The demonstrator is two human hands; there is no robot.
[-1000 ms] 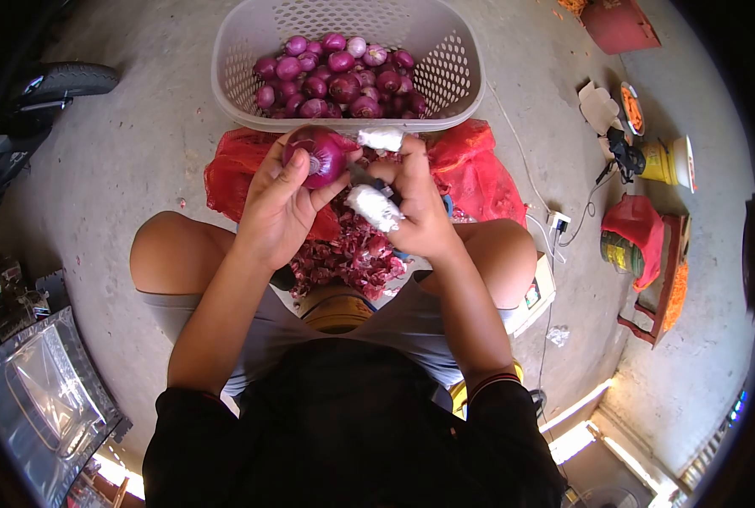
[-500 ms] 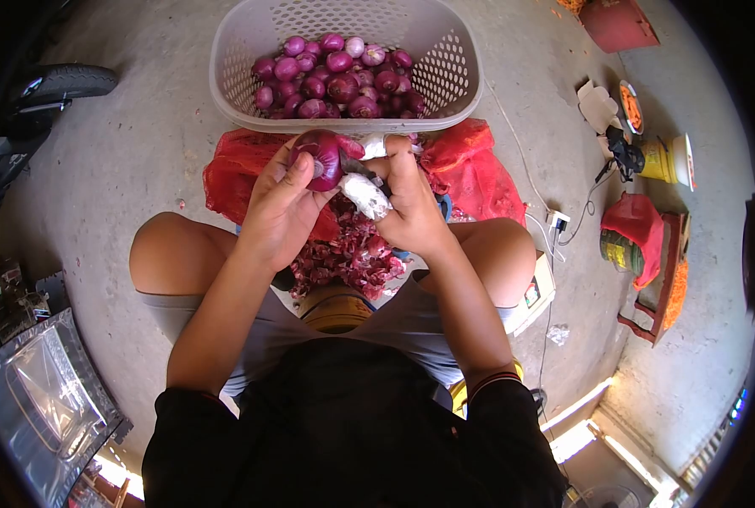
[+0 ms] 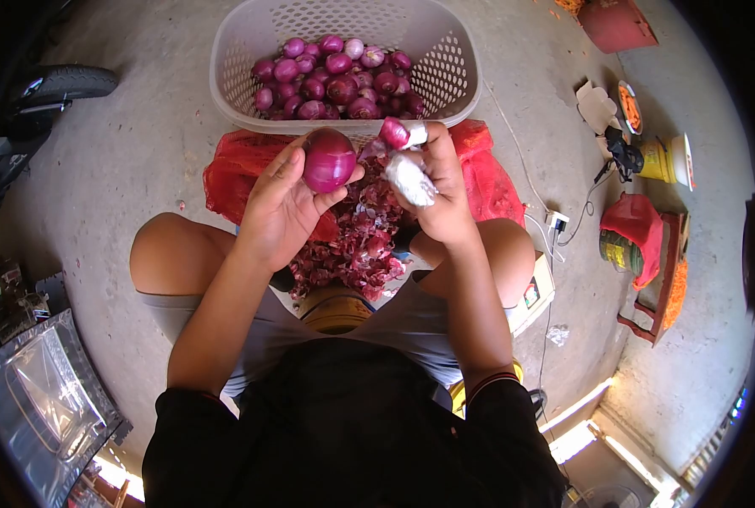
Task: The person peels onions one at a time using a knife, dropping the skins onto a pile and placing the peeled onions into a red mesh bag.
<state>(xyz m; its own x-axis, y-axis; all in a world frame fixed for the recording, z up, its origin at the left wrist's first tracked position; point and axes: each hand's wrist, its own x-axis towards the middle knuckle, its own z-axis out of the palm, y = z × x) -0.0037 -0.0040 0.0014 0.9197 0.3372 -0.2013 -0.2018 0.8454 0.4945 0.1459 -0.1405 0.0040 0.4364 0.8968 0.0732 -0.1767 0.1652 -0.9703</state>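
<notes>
My left hand (image 3: 280, 199) holds a red onion (image 3: 329, 161), glossy and purple, with the fingers curled under it and the thumb at its side. Apart from it, on the right, is my right hand (image 3: 441, 186), with white wrapping on the thumb and a finger. A purple piece of onion skin (image 3: 394, 133) shows at the wrapped fingertip. Whether a tool is also inside that hand is hidden. Below both hands lies a heap of red onion skins (image 3: 356, 245). Beyond them stands a grey plastic basket (image 3: 348, 127) with many red onions (image 3: 342, 88) in it.
Red mesh sacking (image 3: 492, 178) spreads around the skins, above a yellowish container (image 3: 337, 310) between my knees. To the right are a power socket (image 3: 557, 221) with cables, a yellow bucket (image 3: 661, 161) and a red wooden stool (image 3: 669, 288). A tyre (image 3: 77, 81) stands at left.
My right hand has moved away from the onion to the right, carrying the purple skin piece. The onion in my left hand has turned and now shows a smooth side.
</notes>
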